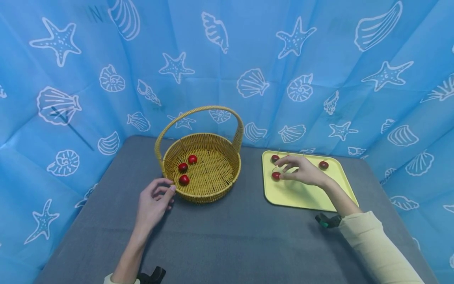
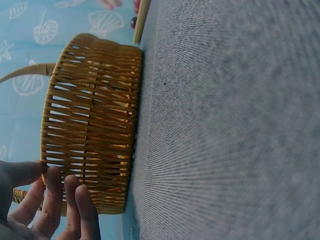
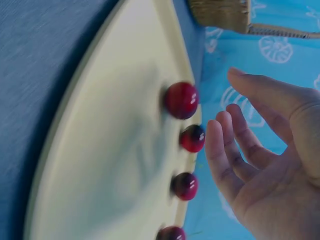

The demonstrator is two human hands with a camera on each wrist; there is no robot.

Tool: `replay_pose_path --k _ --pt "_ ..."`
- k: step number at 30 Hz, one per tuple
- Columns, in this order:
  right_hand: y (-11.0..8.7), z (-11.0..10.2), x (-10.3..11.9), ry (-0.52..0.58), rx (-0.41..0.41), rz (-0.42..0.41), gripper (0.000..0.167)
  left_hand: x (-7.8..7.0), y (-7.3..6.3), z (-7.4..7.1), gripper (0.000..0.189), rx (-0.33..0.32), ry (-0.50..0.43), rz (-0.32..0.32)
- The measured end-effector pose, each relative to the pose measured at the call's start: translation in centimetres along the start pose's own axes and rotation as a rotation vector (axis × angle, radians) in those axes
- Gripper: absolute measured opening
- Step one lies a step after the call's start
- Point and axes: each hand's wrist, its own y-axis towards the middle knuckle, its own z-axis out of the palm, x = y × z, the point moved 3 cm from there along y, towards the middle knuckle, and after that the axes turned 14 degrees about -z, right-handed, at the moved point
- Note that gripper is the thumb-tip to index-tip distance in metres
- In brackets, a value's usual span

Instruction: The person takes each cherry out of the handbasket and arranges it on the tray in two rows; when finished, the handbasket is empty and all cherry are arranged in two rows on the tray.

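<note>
- near right: pale sleeve (image 1: 381,244)
- right hand (image 1: 302,171), nearer, fingers parted, empty; cherry (image 1: 275,176) just left of its thumb, contact unclear
- left hand (image 1: 153,200) pinches basket (image 1: 205,198) at near-left rim

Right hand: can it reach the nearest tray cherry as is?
Likely yes: the right hand looks empty, thumb and fingertips apart, close to that cherry; nothing visible blocks its way.
</note>
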Motion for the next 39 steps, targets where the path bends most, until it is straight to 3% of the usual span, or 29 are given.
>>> replay_pose_path --k 6,17,21,28,39 --pt "1.4 0.1 1.9 0.042 -0.003 0.005 0.039 0.1 0.0 0.0 0.029 -0.002 -0.003 0.002" --pt "4.7 1.6 7.0 0.081 0.004 -0.102 0.036 0.1 0.1 0.0 0.029 -0.001 0.003 -0.008" --pt "6.0 2.4 8.8 0.149 0.038 -0.114 0.036 0.2 0.1 0.0 0.029 -0.001 -0.001 -0.001" --pt "8.5 3.9 10.1 0.153 0.05 -0.229 0.038 0.3 0.2 0.1 0.03 -0.004 0.0 -0.011" --pt "13.0 6.4 11.7 0.168 0.12 -0.269 0.037 0.3 0.1 0.1 0.029 -0.013 -0.018 0.022"
